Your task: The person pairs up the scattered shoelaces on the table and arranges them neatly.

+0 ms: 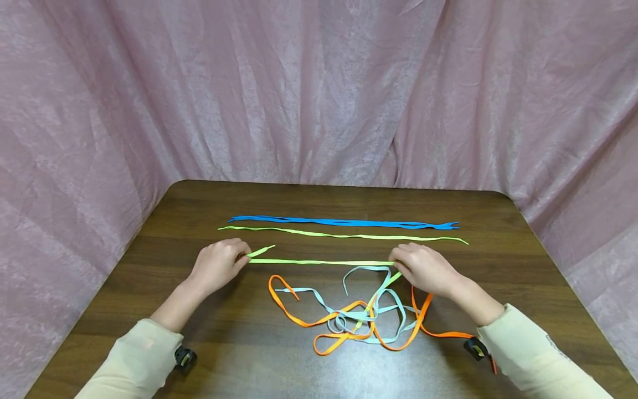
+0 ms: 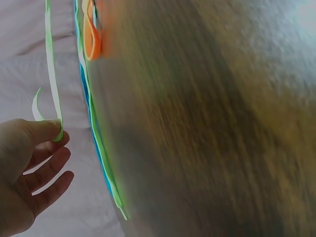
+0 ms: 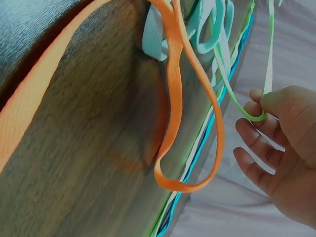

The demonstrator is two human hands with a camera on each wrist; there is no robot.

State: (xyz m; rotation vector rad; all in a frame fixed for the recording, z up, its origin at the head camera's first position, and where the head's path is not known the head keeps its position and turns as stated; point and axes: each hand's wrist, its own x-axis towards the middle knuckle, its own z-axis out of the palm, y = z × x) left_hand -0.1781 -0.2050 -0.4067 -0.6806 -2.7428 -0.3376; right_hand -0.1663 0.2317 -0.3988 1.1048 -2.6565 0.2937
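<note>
A lime-green shoelace (image 1: 319, 262) is stretched straight between my two hands. My left hand (image 1: 221, 263) pinches it near one end between thumb and index finger, and a short tail with its tip sticks out. In the left wrist view the lace (image 2: 51, 64) bends round under the thumb. My right hand (image 1: 423, 269) pinches the other side, and the rest of the lace drops toward a tangle. That tangle holds a pale blue shoelace (image 1: 402, 321) and an orange shoelace (image 1: 294, 318). In the right wrist view the green lace (image 3: 269, 49) loops at the fingertips.
Farther back on the brown table (image 1: 279, 197), blue shoelaces (image 1: 344, 223) lie bundled in a straight row. A second lime-green shoelace (image 1: 319, 234) lies straight just in front of them. Pink curtain (image 1: 319, 88) hangs behind the table. The orange lace runs under the right forearm.
</note>
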